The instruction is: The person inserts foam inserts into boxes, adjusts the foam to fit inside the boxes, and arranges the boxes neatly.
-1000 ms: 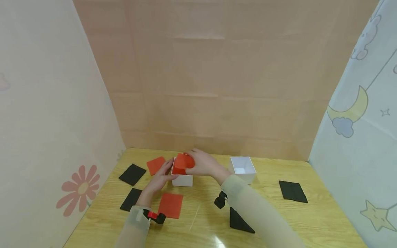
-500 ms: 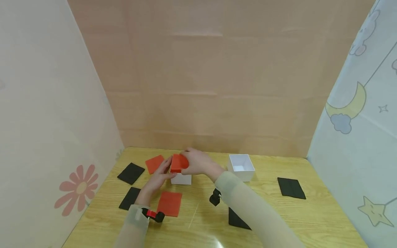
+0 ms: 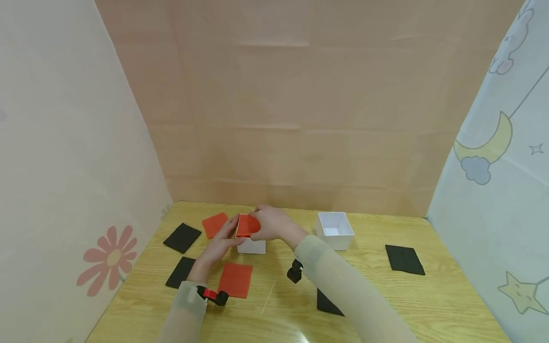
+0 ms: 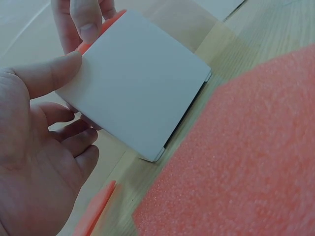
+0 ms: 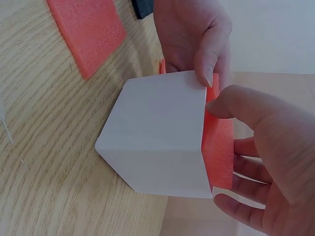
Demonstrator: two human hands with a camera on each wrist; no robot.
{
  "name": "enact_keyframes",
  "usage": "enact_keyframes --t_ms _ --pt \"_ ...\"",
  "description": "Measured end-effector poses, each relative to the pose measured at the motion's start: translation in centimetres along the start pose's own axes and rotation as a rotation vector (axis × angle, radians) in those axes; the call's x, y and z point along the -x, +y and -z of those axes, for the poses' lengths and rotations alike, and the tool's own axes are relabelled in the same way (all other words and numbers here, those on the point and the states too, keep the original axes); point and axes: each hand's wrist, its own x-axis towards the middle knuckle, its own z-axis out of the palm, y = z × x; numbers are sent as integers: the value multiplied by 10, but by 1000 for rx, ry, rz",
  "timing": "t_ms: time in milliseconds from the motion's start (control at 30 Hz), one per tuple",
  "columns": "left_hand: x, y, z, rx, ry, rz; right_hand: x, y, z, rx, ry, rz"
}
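A small white box [image 3: 251,247] stands on the wooden table, its open top facing up. My left hand [image 3: 218,247] holds it at the near left corner, the thumb on the front wall and the fingers along the left side. At the opening, my right hand [image 3: 274,224] pinches a square red foam sheet [image 5: 219,152] between thumb and fingers. Part of that sheet sits inside the box, and its edge sticks out past the rim in the right wrist view. More red within the box is mostly hidden by the right hand.
One red foam sheet [image 3: 235,280] lies in front of the box, another red sheet [image 3: 214,225] behind the left hand. Black sheets [image 3: 182,238] lie at left, with a black sheet [image 3: 404,259] far right and one partly under the right forearm. A second white box [image 3: 336,242] stands right.
The red foam sheet in my right hand has gone from tilted above the box to lying flat at its opening, lower now. My left hand keeps its hold on the box.
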Motion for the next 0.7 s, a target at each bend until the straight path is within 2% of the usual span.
enact_keyframes --t_ms 367,700 --pt "0 0 0 -27 12 10 -1 6 -4 -41 6 -17" --pt "0 3 -1 -38 11 -1 -2 13 -7 -110 1 3"
